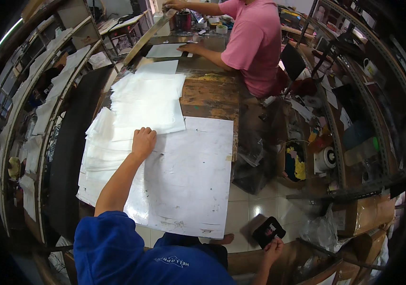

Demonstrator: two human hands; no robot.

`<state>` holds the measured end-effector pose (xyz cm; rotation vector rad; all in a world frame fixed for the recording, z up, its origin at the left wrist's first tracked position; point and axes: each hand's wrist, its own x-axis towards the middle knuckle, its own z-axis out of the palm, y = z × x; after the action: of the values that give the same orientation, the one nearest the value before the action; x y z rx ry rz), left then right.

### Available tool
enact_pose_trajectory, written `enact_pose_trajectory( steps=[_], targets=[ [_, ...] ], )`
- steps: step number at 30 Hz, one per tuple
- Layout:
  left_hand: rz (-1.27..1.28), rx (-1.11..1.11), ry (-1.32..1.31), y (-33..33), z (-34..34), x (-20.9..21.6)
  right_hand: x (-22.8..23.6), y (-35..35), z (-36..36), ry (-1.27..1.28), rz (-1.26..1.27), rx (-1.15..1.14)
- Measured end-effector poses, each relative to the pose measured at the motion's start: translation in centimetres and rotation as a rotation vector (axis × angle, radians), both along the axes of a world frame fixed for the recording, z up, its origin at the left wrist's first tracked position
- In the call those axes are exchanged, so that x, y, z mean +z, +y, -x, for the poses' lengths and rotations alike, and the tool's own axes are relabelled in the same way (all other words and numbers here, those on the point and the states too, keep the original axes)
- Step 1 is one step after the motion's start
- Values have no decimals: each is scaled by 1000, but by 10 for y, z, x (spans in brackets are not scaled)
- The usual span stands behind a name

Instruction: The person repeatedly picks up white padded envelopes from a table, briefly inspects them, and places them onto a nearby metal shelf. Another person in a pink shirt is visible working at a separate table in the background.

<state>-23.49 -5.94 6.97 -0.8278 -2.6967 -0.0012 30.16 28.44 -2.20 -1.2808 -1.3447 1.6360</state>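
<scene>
My left hand (144, 142) is at the near edge of a spread pile of thin white sheets (148, 109), its fingers bent and closed on a sheet's edge. Whether the sheets are paper, plastic or cloth I cannot tell. Beneath the pile lies a large, stained white board (188, 180). Down to the right, away from the table, my right hand (274, 251) grips a flat black piece with rounded corners (265, 232) by its lower edge. A small reddish and white print marks its middle.
A person in a pink shirt (255, 45) works at the table's far end, one hand on a pale sheet (162, 51) beside a raised wooden frame (150, 35). Shelves (58, 90) line the left; a metal rack (369, 38) and cardboard boxes (364, 213) stand right.
</scene>
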Motion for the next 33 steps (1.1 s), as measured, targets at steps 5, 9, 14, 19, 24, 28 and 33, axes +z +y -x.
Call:
enact_pose_trajectory(
  steps=[5,9,14,19,24,28,33],
  targets=[
    [-226,-356,63,49,-73,2,9,-39,39,-56,111,58],
    [-335,-554,-76,109,-159,1,30,-64,82,15,-52,291],
    [-374,-791,-255,164,-252,0,88,-68,99,-14,-218,528],
    [-299,-1019,-453,203,-322,-2,109,-46,65,-206,-353,514],
    [-260,-1137,-734,229,-370,-4,74,-18,-10,-258,-194,311],
    [-244,-983,-668,215,-353,3,60,38,-92,-454,-128,172],
    [-142,-626,-426,183,-286,-14,34,131,-238,-643,-215,-401]
  ],
)
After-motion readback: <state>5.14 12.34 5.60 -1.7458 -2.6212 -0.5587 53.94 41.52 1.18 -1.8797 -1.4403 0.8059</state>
